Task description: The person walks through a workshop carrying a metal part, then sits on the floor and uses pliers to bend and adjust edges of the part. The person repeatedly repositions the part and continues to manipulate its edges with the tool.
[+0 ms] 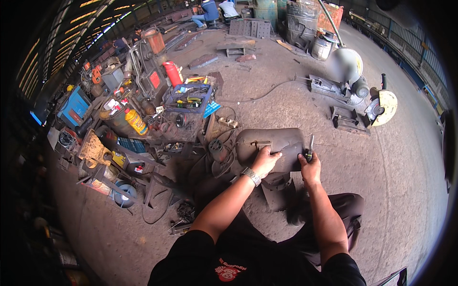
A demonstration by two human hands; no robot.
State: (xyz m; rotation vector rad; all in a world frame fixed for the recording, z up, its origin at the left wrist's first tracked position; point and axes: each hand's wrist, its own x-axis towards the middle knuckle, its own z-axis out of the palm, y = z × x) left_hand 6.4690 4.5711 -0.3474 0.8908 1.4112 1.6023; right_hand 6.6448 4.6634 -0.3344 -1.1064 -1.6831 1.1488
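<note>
A dark grey padded seat (291,140) with a worn surface is in front of me, above a metal stand (278,193). Over its left part, my left hand (265,161) is closed round the lower end of a small flat metal piece (263,143); its exact kind is unclear. At the seat's right edge, my right hand (310,168) grips a screwdriver (311,144) by its dark and yellow handle, the bare shaft pointing up. A grey power tool body (218,150) stands left of the seat, with cables round it.
Left are a blue tool crate (190,98), a red bottle (172,73), a yellow bottle (136,122) and a blue box (74,107). A cut-off saw with a pale disc guard (381,108) stands right, another machine (353,66) beyond it. A cable (267,92) crosses the floor. People sit far back.
</note>
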